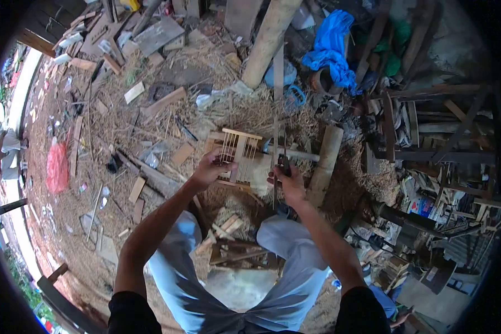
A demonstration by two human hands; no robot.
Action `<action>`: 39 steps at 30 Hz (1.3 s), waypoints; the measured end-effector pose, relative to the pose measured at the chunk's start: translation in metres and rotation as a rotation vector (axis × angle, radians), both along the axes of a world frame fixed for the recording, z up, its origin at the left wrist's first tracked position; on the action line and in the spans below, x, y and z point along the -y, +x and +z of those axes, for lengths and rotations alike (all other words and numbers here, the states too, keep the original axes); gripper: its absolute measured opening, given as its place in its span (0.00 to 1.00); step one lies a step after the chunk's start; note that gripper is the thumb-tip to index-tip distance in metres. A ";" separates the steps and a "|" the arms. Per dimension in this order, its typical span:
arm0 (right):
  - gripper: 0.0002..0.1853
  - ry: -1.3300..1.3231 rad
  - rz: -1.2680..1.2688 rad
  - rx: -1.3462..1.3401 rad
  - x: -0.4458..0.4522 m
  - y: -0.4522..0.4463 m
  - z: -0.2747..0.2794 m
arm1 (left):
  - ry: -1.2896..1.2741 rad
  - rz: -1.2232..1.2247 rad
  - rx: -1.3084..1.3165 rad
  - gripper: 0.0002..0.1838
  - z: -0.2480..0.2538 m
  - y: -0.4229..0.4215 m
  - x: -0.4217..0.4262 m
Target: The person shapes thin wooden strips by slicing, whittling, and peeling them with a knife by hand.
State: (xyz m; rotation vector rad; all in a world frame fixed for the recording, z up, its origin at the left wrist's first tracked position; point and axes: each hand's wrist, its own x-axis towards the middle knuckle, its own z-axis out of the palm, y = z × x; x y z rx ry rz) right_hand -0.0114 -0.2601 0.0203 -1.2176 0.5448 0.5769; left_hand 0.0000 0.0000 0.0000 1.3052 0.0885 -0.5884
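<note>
My left hand (pixel 209 168) is closed on the left side of a small slatted wooden frame (pixel 240 146), which has thin rods between two end bars. My right hand (pixel 291 183) is closed round the dark handle (pixel 284 165) of a tool. A thin, blade-like part points away from me; its exact kind is too small to tell. Beside those fingers runs a long thin wooden strip (pixel 275 133); whether they touch it I cannot tell. Below the frame is a pale wooden block (pixel 260 173), partly hidden.
Wood shavings and offcuts cover the ground. A log piece (pixel 324 158) lies to the right, and a thick post (pixel 270 44) rises ahead. There are a blue plastic bag (pixel 334 44), a red bag (pixel 57 167) and a wooden rack (pixel 428 153). Part of another person's hand (pixel 402 317) shows lower right.
</note>
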 end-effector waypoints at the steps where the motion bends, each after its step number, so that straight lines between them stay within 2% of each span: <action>1: 0.15 -0.027 -0.003 0.069 0.001 0.013 -0.008 | -0.006 0.056 -0.002 0.23 -0.004 0.013 0.002; 3: 0.13 -0.071 -0.016 0.157 0.013 0.011 -0.023 | -0.030 0.103 0.014 0.22 -0.011 0.009 0.011; 5: 0.11 -0.530 0.206 0.350 0.026 0.025 -0.034 | 0.028 -0.004 -0.047 0.22 -0.006 0.014 0.018; 6: 0.09 -0.407 0.116 0.284 0.024 0.027 -0.007 | 0.013 -0.015 -0.031 0.22 -0.012 0.013 0.029; 7: 0.09 -0.427 0.104 0.302 0.042 0.027 -0.023 | 0.006 -0.069 -0.036 0.26 -0.019 0.015 0.041; 8: 0.11 -0.264 0.061 0.376 0.057 0.027 -0.053 | 0.016 -0.120 -0.042 0.31 -0.023 0.016 0.048; 9: 0.13 -0.090 0.017 0.450 0.053 0.029 -0.049 | 0.039 -0.173 -0.048 0.35 -0.021 0.017 0.049; 10: 0.11 -0.396 0.113 0.307 0.050 0.027 -0.037 | 0.048 -0.183 -0.031 0.35 -0.018 0.014 0.054; 11: 0.11 -0.394 0.096 0.322 0.049 0.027 -0.036 | 0.100 -0.159 -0.017 0.34 -0.015 0.010 0.062; 13: 0.07 -0.667 0.237 0.458 0.063 0.030 -0.041 | 0.224 -0.140 0.079 0.33 -0.012 0.004 0.083; 15: 0.06 -0.640 0.169 0.430 0.078 0.033 -0.044 | 0.308 -0.158 0.172 0.34 -0.022 0.000 0.100; 17: 0.06 -0.765 0.163 0.349 0.088 0.029 -0.038 | 0.198 -0.250 0.177 0.35 -0.027 -0.002 0.112; 18: 0.08 -0.645 0.130 0.364 0.090 0.023 -0.023 | 0.338 -0.275 0.129 0.35 -0.037 -0.001 0.121; 19: 0.08 -0.643 0.111 0.380 0.100 0.025 -0.035 | 0.346 -0.284 0.150 0.35 -0.056 0.001 0.130; 20: 0.19 -0.840 0.195 0.402 0.114 0.031 -0.065 | 0.318 -0.253 0.178 0.35 -0.081 0.002 0.140; 21: 0.31 -1.038 0.283 0.412 0.118 0.028 -0.061 | 0.288 -0.222 0.199 0.36 -0.076 -0.003 0.150; 22: 0.14 -1.089 0.223 0.411 0.123 0.024 -0.059 | 0.240 -0.222 0.065 0.33 -0.073 -0.007 0.160; 23: 0.14 -1.091 0.210 0.419 0.130 0.023 -0.057 | 0.242 -0.228 0.079 0.33 -0.071 -0.009 0.170; 25: 0.16 -1.130 0.292 0.433 0.148 0.019 -0.057 | 0.336 -0.353 0.102 0.31 -0.032 -0.023 0.188; 26: 0.17 -1.066 0.257 0.356 0.158 0.016 -0.058 | 0.260 -0.359 0.111 0.29 -0.074 -0.019 0.197; 28: 0.16 -1.056 0.302 0.242 0.163 0.004 -0.024 | 0.296 -0.358 0.068 0.28 -0.044 -0.030 0.210; 29: 0.16 -1.044 0.358 0.136 0.169 -0.001 -0.013 | 0.338 -0.326 0.152 0.27 -0.061 -0.031 0.219; 31: 0.14 -1.039 0.301 0.194 0.185 -0.009 -0.018 | 0.437 -0.254 0.317 0.25 -0.095 -0.034 0.235; 33: 0.12 -1.135 0.488 0.410 0.193 -0.013 -0.017 | 0.198 -0.252 -0.030 0.23 -0.130 -0.029 0.245; 34: 0.12 -1.180 0.521 0.464 0.193 -0.017 -0.013 | 0.241 -0.315 0.172 0.10 -0.167 -0.023 0.244; 35: 0.12 -1.226 0.552 0.518 0.192 -0.020 -0.010 | 0.172 -0.280 0.114 0.05 -0.188 -0.021 0.246; 36: 0.18 -1.169 0.454 0.492 0.191 -0.020 -0.014 | -0.068 -0.164 -0.133 0.04 -0.212 -0.016 0.249; 37: 0.23 -1.109 0.370 0.478 0.187 -0.014 -0.013 | -0.330 -0.006 -0.356 0.09 -0.236 -0.011 0.251; 38: 0.29 -1.054 0.445 0.450 0.185 -0.011 -0.004 | -0.478 0.126 -0.488 0.15 -0.256 -0.006 0.251; 39: 0.30 -0.783 0.415 0.291 0.178 -0.014 0.018 | -0.186 -0.037 -0.140 0.12 -0.225 -0.020 0.246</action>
